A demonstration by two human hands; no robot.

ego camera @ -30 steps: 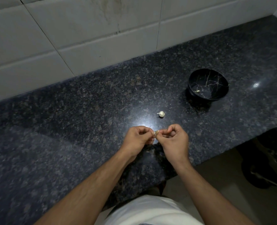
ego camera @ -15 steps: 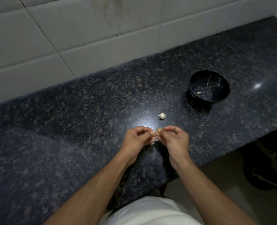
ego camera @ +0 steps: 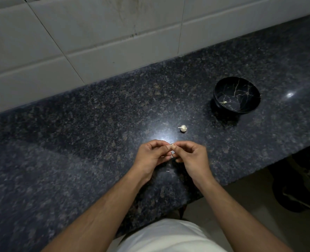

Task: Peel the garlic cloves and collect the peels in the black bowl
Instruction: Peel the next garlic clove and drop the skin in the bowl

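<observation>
Speckled granite counter (ego camera: 77,151), glossy veined black bowl (ego camera: 221,88), L+R hands' (ego camera: 151,156) grip pinching garlic clove (ego camera: 172,152)

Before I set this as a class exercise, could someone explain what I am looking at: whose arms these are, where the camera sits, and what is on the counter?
No machine here: a person wears a camera on the head, looking down at their own two arms. The left hand and right hand meet over a dark stone counter and pinch a small garlic clove between their fingertips, mostly hidden. Beyond the hands a garlic piece lies alone on the counter. Farther right stands the black bowl, with a pale scrap of peel inside. A tiny pale fleck lies below the hands. White wall tiles run behind.
</observation>
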